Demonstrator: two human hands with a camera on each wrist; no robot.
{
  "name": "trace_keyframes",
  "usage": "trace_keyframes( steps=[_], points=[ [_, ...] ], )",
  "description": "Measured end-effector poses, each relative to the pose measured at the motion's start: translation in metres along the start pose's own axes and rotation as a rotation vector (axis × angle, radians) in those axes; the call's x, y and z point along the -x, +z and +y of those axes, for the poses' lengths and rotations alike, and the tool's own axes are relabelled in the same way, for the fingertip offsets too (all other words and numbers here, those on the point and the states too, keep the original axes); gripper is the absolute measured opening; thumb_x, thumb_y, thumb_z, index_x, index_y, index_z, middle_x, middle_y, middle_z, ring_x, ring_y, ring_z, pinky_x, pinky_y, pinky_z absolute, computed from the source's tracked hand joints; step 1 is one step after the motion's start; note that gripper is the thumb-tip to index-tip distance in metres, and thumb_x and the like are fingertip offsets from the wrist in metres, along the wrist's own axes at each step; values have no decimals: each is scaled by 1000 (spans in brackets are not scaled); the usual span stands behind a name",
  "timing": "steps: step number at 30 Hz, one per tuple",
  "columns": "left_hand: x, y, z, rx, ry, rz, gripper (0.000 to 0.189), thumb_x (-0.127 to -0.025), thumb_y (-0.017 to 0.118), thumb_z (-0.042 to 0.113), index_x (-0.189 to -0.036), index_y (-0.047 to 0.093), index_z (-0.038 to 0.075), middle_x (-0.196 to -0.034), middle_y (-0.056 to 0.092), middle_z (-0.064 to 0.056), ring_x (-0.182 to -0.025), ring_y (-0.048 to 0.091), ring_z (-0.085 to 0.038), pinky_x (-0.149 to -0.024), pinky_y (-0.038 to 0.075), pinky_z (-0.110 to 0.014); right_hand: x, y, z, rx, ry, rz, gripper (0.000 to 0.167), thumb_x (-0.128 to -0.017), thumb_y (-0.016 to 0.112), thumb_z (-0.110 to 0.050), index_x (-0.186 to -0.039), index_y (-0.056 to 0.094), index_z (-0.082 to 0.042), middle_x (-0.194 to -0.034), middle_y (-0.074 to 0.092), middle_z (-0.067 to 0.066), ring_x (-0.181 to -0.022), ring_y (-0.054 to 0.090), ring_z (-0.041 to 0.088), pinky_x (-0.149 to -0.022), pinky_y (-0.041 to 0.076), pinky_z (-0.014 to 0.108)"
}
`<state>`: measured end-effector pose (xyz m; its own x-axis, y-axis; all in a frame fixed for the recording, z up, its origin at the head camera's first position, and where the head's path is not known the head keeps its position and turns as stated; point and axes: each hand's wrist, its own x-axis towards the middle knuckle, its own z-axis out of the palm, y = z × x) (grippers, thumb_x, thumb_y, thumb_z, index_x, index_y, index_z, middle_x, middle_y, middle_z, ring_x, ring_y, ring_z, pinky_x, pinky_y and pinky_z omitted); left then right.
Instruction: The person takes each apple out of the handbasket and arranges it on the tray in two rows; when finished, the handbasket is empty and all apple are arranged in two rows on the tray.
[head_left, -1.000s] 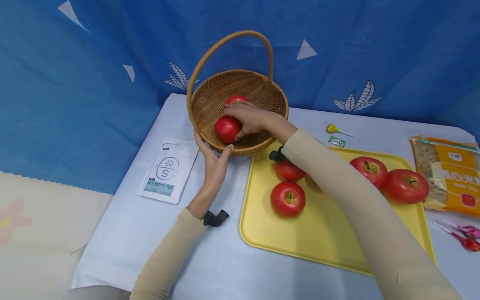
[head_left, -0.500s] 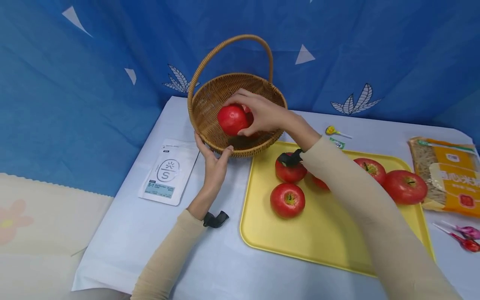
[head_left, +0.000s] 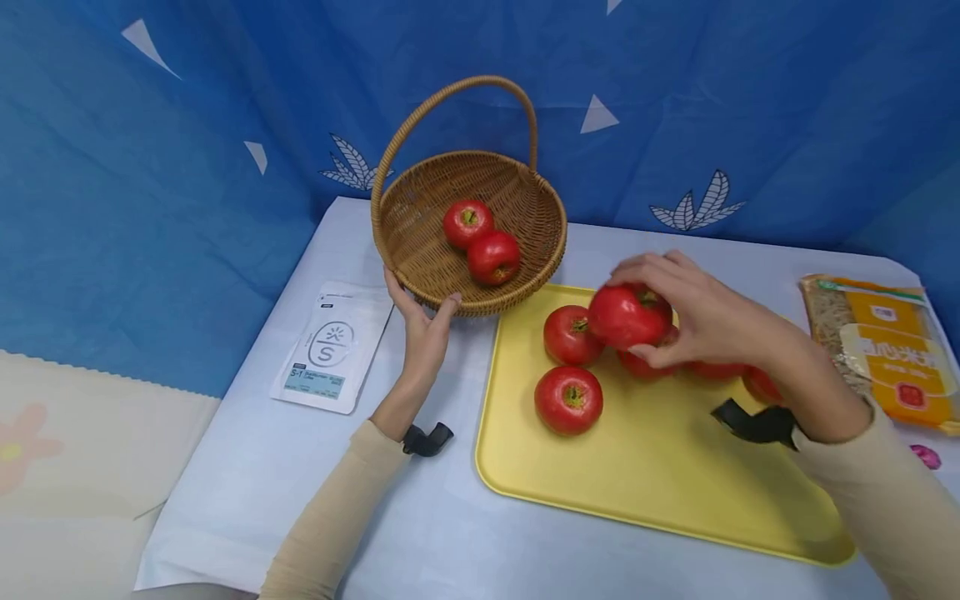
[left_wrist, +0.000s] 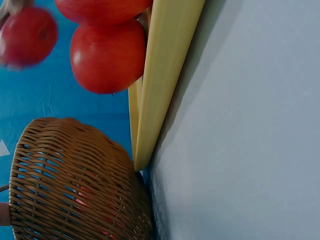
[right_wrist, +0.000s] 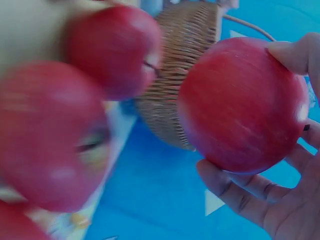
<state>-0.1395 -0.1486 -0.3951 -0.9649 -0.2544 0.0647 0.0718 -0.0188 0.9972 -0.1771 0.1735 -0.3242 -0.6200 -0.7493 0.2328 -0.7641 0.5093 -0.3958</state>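
Above the yellow tray (head_left: pixel 660 492), the right hand (head_left: pixel 701 321) now holds a red apple (head_left: pixel 628 315), fingers curled round it from above; half a second ago that hand had the apple over the wicker basket (head_left: pixel 420 250). Two apples (head_left: pixel 480 242) remain in the basket, well left of the grip, so the transfer seems to run from basket to tray. Just below and left of the held fruit, other apples (head_left: pixel 568 367) lie on the tray. The left hand (head_left: pixel 422 329) still pinches the basket's near rim.
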Motion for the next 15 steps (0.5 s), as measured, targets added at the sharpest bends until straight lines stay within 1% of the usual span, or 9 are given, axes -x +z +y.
trace_keyframes(
  steps=[2,4,7,9,12,15],
  points=[
    [-1,-1,0,-6,-4,3,102,-94,59,9,-153,-25,18,-162,-20,-6,-152,-10,-21,-121,5,-40,25,7,-3,37,22,-16,77,-57,93,-18,-124,56,-16,-127,56,-1,-114,45,19,-77,52,43],
    [-1,-1,-1,-9,-1,2,102,-94,58,10,-153,-25,18,-162,-19,-7,-152,-8,-23,-121,6,-40,47,14,-7,64,45,-33,80,-55,95,-21,-125,57,-19,-127,56,-2,-112,46,18,-73,54,42],
    [0,-1,0,-8,1,4,102,-94,58,9,-153,-24,18,-162,-19,-8,-152,-7,-24,-121,6,-40,69,26,-12,74,83,-54,82,-53,95,-23,-126,57,-23,-129,56,-3,-112,45,18,-71,55,41],
    [0,-1,2,-17,-7,7,102,-94,58,10,-153,-24,18,-162,-19,-8,-152,-9,-22,-121,4,-41,80,34,-14,75,115,-67,83,-53,96,-23,-127,57,-25,-130,55,-3,-111,43,16,-71,56,39],
    [2,0,4,-30,-25,14,101,-94,58,11,-153,-24,18,-163,-20,-7,-151,-10,-19,-121,2,-43,90,47,-15,69,142,-77,83,-53,96,-23,-127,58,-26,-130,56,-4,-113,42,15,-73,56,38],
    [2,2,3,-28,-26,7,102,-94,59,12,-153,-24,18,-163,-19,-7,-151,-10,-19,-122,1,-44,98,59,-15,78,143,-76,81,-54,96,-27,-126,59,-25,-129,56,-5,-113,42,15,-74,56,38]
  ],
)
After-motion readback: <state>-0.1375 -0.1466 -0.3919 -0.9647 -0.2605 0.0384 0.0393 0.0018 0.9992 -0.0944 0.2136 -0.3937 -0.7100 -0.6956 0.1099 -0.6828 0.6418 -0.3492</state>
